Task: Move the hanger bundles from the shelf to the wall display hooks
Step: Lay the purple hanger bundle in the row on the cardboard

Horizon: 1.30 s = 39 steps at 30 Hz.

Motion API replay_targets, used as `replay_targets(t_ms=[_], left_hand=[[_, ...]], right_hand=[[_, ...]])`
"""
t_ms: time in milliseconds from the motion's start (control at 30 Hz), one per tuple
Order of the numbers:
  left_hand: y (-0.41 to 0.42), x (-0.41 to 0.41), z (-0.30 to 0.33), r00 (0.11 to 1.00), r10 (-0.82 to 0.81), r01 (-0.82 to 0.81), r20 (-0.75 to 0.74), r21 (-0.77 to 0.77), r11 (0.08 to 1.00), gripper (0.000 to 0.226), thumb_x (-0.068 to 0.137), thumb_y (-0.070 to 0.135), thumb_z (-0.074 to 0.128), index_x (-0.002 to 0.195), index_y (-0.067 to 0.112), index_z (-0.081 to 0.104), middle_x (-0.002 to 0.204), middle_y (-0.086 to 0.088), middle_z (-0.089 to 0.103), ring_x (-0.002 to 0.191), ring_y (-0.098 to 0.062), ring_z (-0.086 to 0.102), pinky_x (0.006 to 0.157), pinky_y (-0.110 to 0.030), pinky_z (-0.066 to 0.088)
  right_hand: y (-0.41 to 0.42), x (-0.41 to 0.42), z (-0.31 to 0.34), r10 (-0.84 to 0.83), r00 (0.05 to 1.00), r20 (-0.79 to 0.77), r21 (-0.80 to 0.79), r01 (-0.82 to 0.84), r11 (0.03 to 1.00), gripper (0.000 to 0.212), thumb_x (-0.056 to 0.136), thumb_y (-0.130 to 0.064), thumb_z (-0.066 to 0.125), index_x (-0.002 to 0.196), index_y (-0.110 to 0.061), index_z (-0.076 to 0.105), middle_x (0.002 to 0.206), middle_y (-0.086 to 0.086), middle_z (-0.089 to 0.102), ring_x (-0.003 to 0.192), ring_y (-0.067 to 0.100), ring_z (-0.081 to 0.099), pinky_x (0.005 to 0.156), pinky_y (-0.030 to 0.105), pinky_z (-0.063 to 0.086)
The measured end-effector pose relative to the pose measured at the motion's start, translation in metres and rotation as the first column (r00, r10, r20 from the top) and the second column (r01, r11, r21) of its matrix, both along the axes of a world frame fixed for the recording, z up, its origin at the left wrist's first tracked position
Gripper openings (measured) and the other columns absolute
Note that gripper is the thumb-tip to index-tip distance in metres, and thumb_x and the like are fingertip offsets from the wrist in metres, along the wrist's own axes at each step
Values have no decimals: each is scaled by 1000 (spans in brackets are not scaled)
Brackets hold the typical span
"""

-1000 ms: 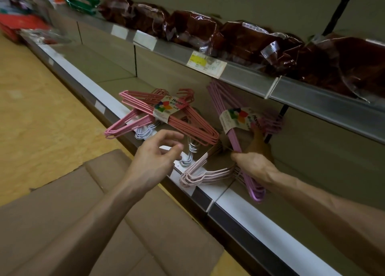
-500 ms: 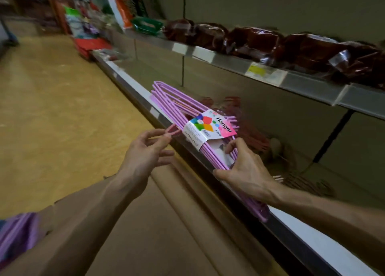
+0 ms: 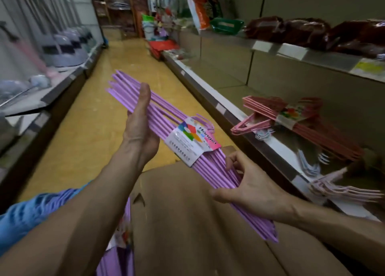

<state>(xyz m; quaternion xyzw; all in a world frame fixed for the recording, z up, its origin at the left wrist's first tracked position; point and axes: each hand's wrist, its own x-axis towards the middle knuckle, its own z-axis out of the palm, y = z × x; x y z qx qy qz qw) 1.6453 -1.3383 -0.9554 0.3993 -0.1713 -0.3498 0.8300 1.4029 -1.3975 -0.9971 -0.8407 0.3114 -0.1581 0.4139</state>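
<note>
Purple hanger bundle (image 3: 193, 150) off shelf (image 3: 277, 144), held over aisle: right hand (image 3: 250, 190) gripping lower end, left hand (image 3: 141, 119) flat against upper end. Pink bundles (image 3: 291, 117) left on shelf; hooks unseen.

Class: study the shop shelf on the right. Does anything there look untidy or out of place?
Yes. The pink hanger bundle lies askew, one corner jutting past the shelf edge, and loose pale hangers sprawl beside it.
</note>
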Motion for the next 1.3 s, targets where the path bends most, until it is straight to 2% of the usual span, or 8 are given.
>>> replay_targets(t_ms=[133,400,600,767,967,1100,1167,1300], left_hand=[[16,14,-1,1000,-15,15,-18,-25,1000,61,82,59,67,124,15,58,99,-3,61,108,-25,61,97,-48,52],[29,8,7,989,133,-133,-61,-9,991,34,85,49,69,82,16,66,80,-3,64,85,-22,64,94,-46,54],[40,15,11,987,143,-145,-70,-26,989,39,87,53,64,91,14,67,85,-4,66,94,-25,66,97,-51,52],[50,16,13,987,141,-141,-73,2,990,47,88,55,62,101,11,66,88,-7,70,95,-27,71,95,-56,52],[61,26,20,996,59,-57,-65,26,998,39,87,52,65,94,14,64,92,-8,64,102,-29,63,97,-54,51],[62,39,17,975,149,-186,165,241,952,53,85,37,73,129,13,54,107,-1,65,107,-24,66,88,-42,58],[65,44,11,930,150,-279,337,376,884,82,84,33,76,151,24,30,127,3,57,110,-22,62,96,-42,53],[74,51,3,872,60,-346,485,526,777,95,80,41,79,154,33,20,140,-9,48,112,-26,56,104,-46,46]], right_hand=[[24,7,-23,53,998,24,155,-56,986,60,65,-40,89,101,-29,43,104,-2,62,86,17,66,73,39,57],[23,15,-29,122,975,186,457,-196,868,81,58,-48,87,121,-33,38,110,2,69,87,18,72,72,28,58],[11,26,-41,22,949,316,943,-317,99,50,86,-33,76,121,-2,59,97,14,63,78,23,67,73,33,60],[15,46,-44,115,907,406,910,-389,-146,30,88,-26,74,88,-14,46,57,-5,38,42,6,32,41,15,24],[24,55,-40,117,901,417,905,-400,-143,56,91,-20,68,86,-28,12,55,-7,19,41,5,17,40,16,13],[13,56,-44,53,900,433,897,-425,-118,58,91,-18,67,74,-24,11,51,-5,17,37,6,18,37,16,17],[9,57,-42,-13,921,390,921,-390,-11,47,92,-16,63,64,-19,26,47,-4,19,33,7,21,33,16,19],[7,65,-45,-197,942,272,869,-152,471,40,98,-15,51,61,-19,35,47,-2,21,32,8,21,31,16,17]])
